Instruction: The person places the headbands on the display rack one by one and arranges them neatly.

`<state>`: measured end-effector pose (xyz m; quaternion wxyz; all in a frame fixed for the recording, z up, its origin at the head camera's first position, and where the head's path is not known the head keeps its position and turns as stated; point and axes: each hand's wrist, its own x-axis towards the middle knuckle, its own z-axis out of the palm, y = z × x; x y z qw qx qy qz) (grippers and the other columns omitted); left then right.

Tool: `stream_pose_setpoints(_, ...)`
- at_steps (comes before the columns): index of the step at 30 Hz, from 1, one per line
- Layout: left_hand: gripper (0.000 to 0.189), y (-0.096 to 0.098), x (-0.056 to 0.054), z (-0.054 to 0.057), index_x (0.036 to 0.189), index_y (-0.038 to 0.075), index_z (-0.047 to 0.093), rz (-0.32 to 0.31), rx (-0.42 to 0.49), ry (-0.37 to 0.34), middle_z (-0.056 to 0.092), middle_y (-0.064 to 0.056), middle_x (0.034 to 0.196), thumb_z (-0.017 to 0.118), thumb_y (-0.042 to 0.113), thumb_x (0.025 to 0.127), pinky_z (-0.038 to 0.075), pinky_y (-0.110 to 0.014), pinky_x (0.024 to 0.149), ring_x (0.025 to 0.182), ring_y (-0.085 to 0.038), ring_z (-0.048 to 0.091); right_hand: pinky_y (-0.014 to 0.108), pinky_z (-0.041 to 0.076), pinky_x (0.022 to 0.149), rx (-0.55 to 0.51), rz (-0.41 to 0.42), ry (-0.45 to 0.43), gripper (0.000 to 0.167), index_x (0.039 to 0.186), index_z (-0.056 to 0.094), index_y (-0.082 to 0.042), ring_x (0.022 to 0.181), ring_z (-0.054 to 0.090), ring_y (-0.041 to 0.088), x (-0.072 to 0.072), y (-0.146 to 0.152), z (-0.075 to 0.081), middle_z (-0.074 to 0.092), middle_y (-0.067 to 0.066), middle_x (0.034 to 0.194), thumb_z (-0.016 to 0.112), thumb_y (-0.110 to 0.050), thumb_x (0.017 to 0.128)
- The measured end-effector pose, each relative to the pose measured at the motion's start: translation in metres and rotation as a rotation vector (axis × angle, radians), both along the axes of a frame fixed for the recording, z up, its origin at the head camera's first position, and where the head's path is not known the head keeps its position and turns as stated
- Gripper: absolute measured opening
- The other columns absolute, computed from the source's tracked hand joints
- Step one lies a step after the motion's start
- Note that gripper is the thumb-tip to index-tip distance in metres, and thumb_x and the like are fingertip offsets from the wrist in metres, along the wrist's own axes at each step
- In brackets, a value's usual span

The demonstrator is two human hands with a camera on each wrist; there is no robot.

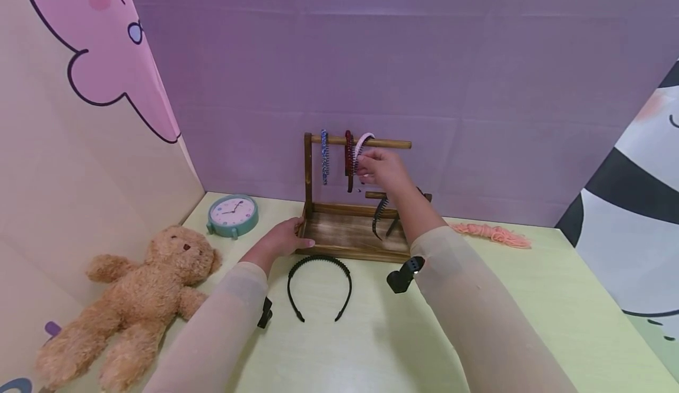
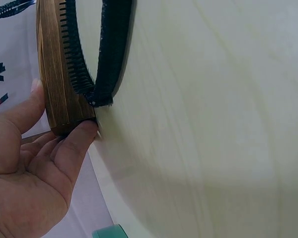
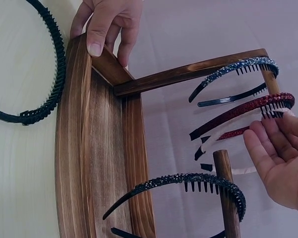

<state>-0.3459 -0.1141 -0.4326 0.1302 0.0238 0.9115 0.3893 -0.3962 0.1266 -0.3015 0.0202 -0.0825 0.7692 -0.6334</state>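
My right hand pinches a pale pink headband that loops over the upper bar of a wooden headband stand. Directly left of it hangs a dark red headband, and a blue glittery headband hangs nearer the bar's left end. On the shorter lower bar is a black sparkly headband, partly behind my right forearm in the head view. My left hand grips the left end of the stand's tray, thumb at the front corner and fingers around the end.
A black toothed headband lies on the table in front of the tray. Left of the stand are a teal round clock and a brown teddy bear. A bundle of peach yarn lies to the right. A purple wall covering rises behind.
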Motion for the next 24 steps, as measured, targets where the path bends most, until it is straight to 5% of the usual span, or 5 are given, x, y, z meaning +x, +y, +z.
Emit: stream_pose_setpoints(24, 0.084, 0.002, -0.002, -0.002, 0.157, 0.012, 0.025, -0.005, 0.008, -0.004, 0.032, -0.013, 0.159, 0.072, 0.032, 0.090, 0.026, -0.049, 0.120, 0.148, -0.032, 0.025, 0.044, 0.058, 0.085, 0.148, -0.071, 0.036, 0.029, 0.122, 0.057, 0.000, 0.099, 0.063, 0.035, 0.003, 0.032, 0.003, 0.059, 0.024, 0.122, 0.047, -0.021, 0.105)
